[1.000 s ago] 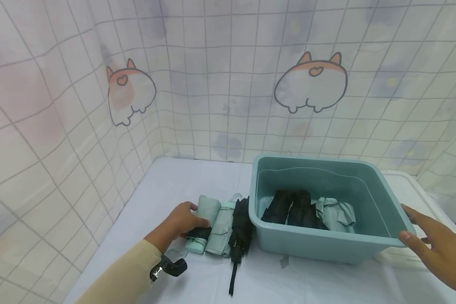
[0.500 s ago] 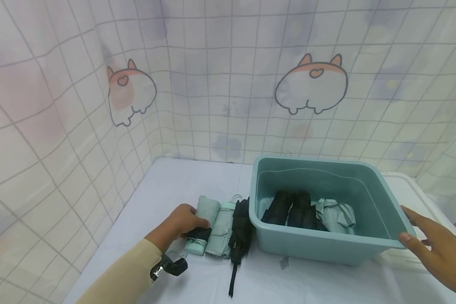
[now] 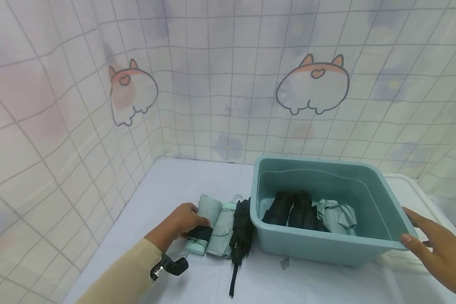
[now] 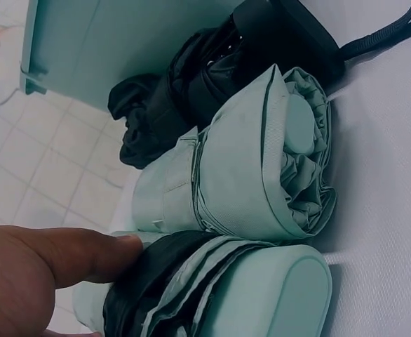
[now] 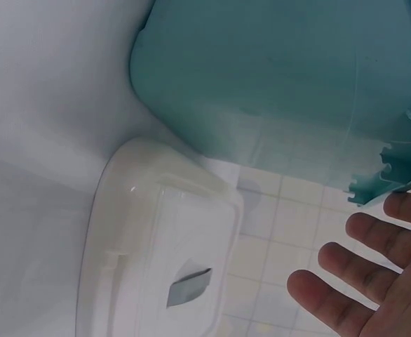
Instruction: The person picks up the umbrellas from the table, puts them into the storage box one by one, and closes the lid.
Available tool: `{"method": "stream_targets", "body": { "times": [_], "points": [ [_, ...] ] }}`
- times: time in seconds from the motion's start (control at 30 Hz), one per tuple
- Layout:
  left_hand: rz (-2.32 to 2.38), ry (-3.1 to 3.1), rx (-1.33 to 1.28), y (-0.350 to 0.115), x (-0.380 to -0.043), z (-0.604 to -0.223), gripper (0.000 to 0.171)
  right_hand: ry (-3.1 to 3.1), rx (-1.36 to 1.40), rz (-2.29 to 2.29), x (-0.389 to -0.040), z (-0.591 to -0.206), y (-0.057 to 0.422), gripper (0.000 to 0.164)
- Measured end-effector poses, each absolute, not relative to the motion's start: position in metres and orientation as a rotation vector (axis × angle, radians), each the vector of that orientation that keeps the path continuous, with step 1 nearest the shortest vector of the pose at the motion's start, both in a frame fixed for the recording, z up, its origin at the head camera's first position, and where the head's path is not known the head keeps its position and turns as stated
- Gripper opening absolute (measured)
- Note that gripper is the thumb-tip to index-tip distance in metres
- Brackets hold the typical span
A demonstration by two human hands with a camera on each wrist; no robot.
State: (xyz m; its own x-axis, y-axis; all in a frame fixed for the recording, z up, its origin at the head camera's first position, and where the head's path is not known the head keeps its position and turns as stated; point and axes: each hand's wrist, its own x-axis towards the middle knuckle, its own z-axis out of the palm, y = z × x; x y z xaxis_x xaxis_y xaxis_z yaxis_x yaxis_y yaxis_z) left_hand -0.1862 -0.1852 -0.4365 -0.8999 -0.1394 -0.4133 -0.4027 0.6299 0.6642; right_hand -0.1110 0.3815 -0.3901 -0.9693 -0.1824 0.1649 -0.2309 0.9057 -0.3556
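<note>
Left fingers [image 4: 93,256] grip an umbrella [image 4: 212,291] (pointing lengthwise away).

Left fingers [image 3: 191,206] pinching, right fingers [image 5: 363,274] extended

A white surface covered the worktop [image 3: 182,173], smooth at the far left and faintly creased near its front right. On it, toward the middle, three folded umbrellas lay side by side, their lengths running roughly front to back. Leftmost was a mint umbrella with a black band [image 3: 209,209]; next, touching it, a plain mint umbrella [image 3: 221,232]; then a black umbrella [image 3: 242,230], whose strap [image 3: 233,280] trailed forward across the white. Just beside the black one stood a teal tub [image 3: 308,249], upright. A small grey patch [image 3: 285,264] showed in front of the tub. At the right lay a white lid-like piece [image 5: 184,239], flat, partly beneath the tub's overhanging end.
</note>
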Motion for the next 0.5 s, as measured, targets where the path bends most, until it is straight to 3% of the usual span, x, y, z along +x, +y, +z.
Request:
{"method": "stream_targets", "body": {
  "times": [0.5],
  "points": [
    [1.307, 2.453, -0.461, -0.195, -0.187, -0.440, 0.064, -2.989, 0.325, 0.579, -0.113, -0.386, 0.381, 0.077]
  ]
}}
